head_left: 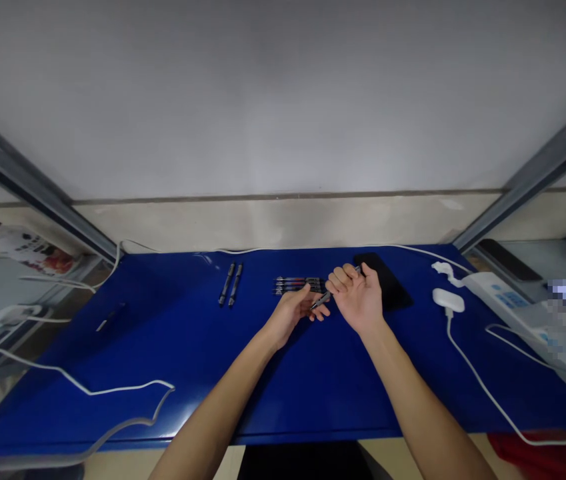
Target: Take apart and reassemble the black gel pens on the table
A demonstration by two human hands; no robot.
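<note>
A dark pen (321,301) slants between my two hands over the blue table (203,367). My right hand (357,293) is closed round the pen's upper part, palm turned up, with its far end showing between thumb and fingers. Beside the pen's pointed end is my left hand (295,310), its thumb and fingers apart; whether they touch the pen I cannot tell. Several similar pens (295,281) lie side by side just behind my left hand. Two more pens (231,285) lie parallel, further left.
A black flat device (390,287) lies behind my right hand. On the right are a white earbud case (448,301) on a cable and a white power strip (507,303). A dark pen-like object (111,317) and a loose white cable (113,389) lie left. A wall (283,223) borders the back.
</note>
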